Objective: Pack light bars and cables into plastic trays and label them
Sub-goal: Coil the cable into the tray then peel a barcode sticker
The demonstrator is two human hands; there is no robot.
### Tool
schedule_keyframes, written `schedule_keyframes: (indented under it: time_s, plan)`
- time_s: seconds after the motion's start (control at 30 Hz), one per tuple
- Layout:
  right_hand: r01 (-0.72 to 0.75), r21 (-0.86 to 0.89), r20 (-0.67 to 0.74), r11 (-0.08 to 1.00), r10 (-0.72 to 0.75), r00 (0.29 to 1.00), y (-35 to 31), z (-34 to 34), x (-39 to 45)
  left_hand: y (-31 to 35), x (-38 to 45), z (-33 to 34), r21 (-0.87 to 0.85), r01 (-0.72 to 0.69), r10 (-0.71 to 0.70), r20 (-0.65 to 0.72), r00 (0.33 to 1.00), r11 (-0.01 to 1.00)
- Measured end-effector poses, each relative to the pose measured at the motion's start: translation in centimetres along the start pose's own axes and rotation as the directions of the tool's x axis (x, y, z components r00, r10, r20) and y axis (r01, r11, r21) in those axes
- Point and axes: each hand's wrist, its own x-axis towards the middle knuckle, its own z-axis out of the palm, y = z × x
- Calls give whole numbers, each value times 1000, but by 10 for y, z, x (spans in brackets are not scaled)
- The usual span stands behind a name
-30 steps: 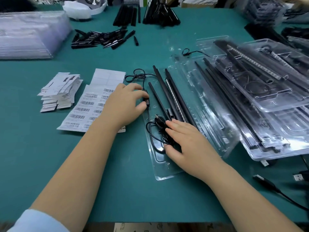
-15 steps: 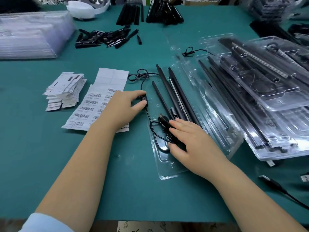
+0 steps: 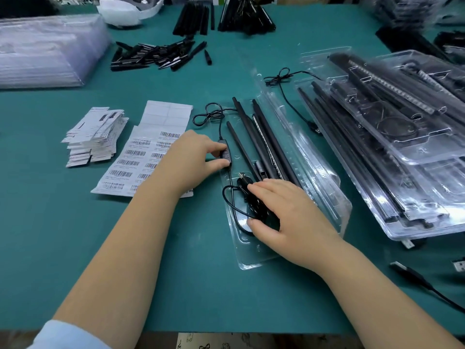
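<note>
head | centre: left hand [image 3: 193, 157] pinching cable switch [image 3: 224, 154] between thumb and forefinger at left rim of clear tray [image 3: 254, 260]; right hand [image 3: 284, 217] laid fingers-flat over coiled cable [image 3: 241, 197] in tray's near end; light bars [image 3: 261, 137] lying lengthwise in tray | left of centre: barcode labels [image 3: 141, 157]

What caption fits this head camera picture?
Left hand pinches the cable's controller; right hand presses coiled cable into a clear tray.

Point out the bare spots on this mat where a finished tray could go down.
Bare mat lies near the front edge, left of the left hand and below the label sheet. Another strip runs between the short black sticks and the labels. The right side is crowded with stacked trays.
</note>
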Motion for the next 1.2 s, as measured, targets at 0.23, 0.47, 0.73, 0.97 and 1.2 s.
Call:
schedule_keyframes:
  time_s: [0.23,0.47,0.73,0.97,1.2]
  plan:
    - [-12,-4,65,1000,12,998,-2,-3,1,-1,-5,-3,-38,116,-109,153,982,993]
    - [-67,72,131,995,57,990,-2,1,2,3,-4,-3,22,183,-184,171,968,983]
    - [-75,37,97,997,71,993,3,3,5,14,-25,-29,-24,-8,14,280,960,1000]
    - [-18,74,24,997,16,1000,1,2,2,49,-54,-12,5,32,-32,229,973,999]
    - [-72,64,3,995,72,997,8,-4,4,50,-54,-6,-132,56,-33,169,985,990]
